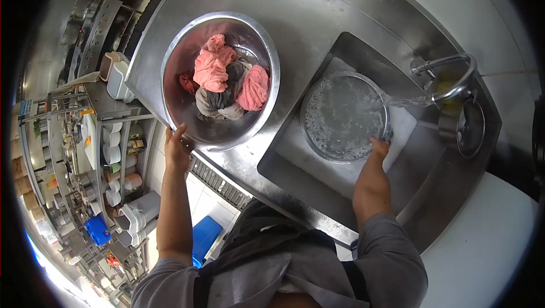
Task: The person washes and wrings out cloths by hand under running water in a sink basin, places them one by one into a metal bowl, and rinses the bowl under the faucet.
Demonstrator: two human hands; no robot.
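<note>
A large steel bowl point(270, 109) stands on the metal counter, with twisted pink cloths point(211, 69) and grey cloths point(220, 93) inside. My left hand point(179, 144) is at the bowl's near left rim, thumb and fingers around the edge. In the sink point(284, 160) a round pot point(306, 132) holds cloudy, bubbly water point(343, 115). Water runs into it from the faucet point(461, 89) at the right. My right hand point(380, 148) grips the pot's near right rim; some of its fingers are hidden behind the rim.
A steel container point(462, 129) hangs or stands by the faucet; which one I cannot tell. Shelves with white dishes point(112, 154) and tubs are at the left. A blue bin point(205, 237) stands on the floor below the counter.
</note>
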